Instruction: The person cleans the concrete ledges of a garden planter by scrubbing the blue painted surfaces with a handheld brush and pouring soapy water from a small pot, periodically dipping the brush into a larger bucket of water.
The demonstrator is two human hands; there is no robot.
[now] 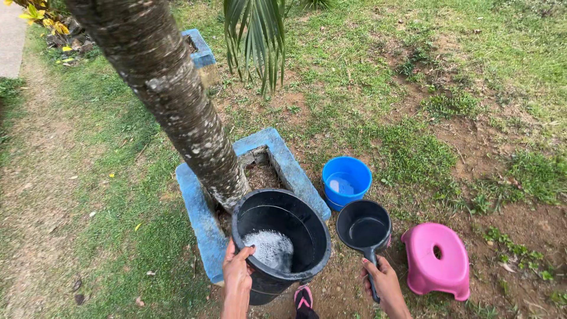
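A palm trunk [171, 100] rises from a blue concrete border [283, 159]. The black bucket [280, 242], holding foamy water, tilts against the border; the left hand [237, 273] grips its rim. The right hand [385, 283] clamps the black dipper [364, 227] handle, probably holding water. Nearby stand a pink stool [436, 260] and a blue pail [346, 182].

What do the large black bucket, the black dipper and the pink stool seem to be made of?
The large black bucket looks like moulded plastic, with a smooth, faintly glossy rim. The black dipper is probably plastic too, bowl and handle in one piece. The pink stool is likely matte plastic, uniformly coloured with rounded edges.
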